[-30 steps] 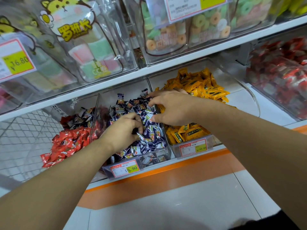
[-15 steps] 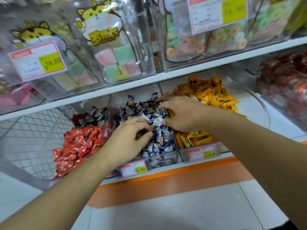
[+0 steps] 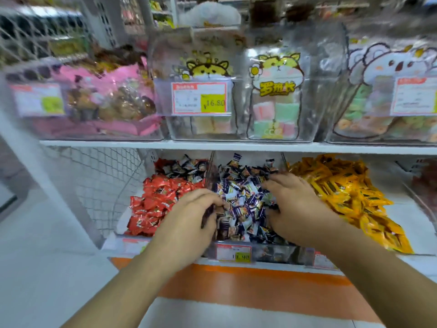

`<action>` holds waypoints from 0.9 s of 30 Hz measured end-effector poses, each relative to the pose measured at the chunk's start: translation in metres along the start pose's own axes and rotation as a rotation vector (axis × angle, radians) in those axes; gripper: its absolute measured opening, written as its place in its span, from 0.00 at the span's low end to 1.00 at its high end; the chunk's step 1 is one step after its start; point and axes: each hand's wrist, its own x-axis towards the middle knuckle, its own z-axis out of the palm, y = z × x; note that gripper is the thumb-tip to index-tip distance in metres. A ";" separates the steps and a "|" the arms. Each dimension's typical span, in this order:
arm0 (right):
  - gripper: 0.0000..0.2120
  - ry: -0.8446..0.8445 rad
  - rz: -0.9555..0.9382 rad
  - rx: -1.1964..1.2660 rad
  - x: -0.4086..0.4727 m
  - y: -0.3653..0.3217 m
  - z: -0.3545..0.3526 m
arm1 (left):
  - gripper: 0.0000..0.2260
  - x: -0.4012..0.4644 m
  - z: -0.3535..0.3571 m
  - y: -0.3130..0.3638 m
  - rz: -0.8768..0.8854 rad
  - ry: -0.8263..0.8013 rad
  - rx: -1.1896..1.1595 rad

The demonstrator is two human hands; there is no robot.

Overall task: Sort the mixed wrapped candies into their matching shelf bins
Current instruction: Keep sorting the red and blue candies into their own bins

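Both hands are in the middle bin (image 3: 236,254), left hand (image 3: 189,216) pinching dark-wrapped candies (image 3: 241,197), right hand (image 3: 295,209) spread flat on them; they look light, crinkly, slippery, best nipped by a twisted end.

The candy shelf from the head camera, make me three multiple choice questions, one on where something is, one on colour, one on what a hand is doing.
1. Both hands are in which bin?
A. red candies
B. dark blue and white candies
C. yellow candies

2. The candies right of the middle bin are:
A. green
B. yellow
C. pink

3. The left hand is:
A. resting on the floor
B. curled in among candies
C. holding a price tag

Answers:
B, the left hand and right hand sit over the dark blue and white candies.
B, yellow candies.
B, fingers bent into the pile.
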 end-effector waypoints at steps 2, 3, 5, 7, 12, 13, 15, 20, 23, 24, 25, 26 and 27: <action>0.31 -0.002 -0.044 0.016 0.006 -0.013 0.006 | 0.14 0.005 -0.005 -0.015 -0.007 0.044 0.028; 0.31 -0.005 -0.054 0.030 0.008 -0.019 0.009 | 0.14 0.008 -0.007 -0.023 -0.009 0.065 0.044; 0.30 0.005 -0.056 0.071 0.014 -0.030 0.013 | 0.15 0.016 -0.010 -0.042 -0.039 0.081 0.035; 0.29 0.017 -0.052 0.118 0.020 -0.038 0.015 | 0.17 0.023 -0.007 -0.063 -0.073 0.035 0.031; 0.28 0.005 -0.049 0.191 0.037 -0.051 0.026 | 0.26 0.032 0.001 -0.090 -0.114 -0.139 0.222; 0.28 -0.004 -0.046 0.198 0.040 -0.053 0.027 | 0.23 0.032 -0.002 -0.093 -0.110 -0.134 0.228; 0.27 -0.013 -0.044 0.200 0.044 -0.057 0.029 | 0.20 0.033 -0.008 -0.099 -0.102 -0.105 0.268; 0.27 -0.026 -0.044 0.192 0.049 -0.059 0.029 | 0.16 0.033 -0.022 -0.104 -0.160 -0.090 0.299; 0.27 -0.026 -0.034 0.196 0.047 -0.057 0.028 | 0.13 0.042 -0.024 -0.093 -0.173 0.017 0.181; 0.27 -0.022 -0.034 0.200 0.046 -0.056 0.028 | 0.13 0.048 -0.025 -0.089 -0.164 0.057 0.166; 0.27 -0.014 -0.033 0.205 0.045 -0.055 0.028 | 0.12 0.056 -0.025 -0.086 -0.152 0.086 0.162; 0.27 -0.006 -0.031 0.208 0.044 -0.054 0.027 | 0.12 0.064 -0.023 -0.085 -0.140 0.109 0.154; 0.27 -0.002 -0.028 0.211 0.043 -0.053 0.027 | 0.12 0.073 -0.020 -0.086 -0.136 0.113 0.138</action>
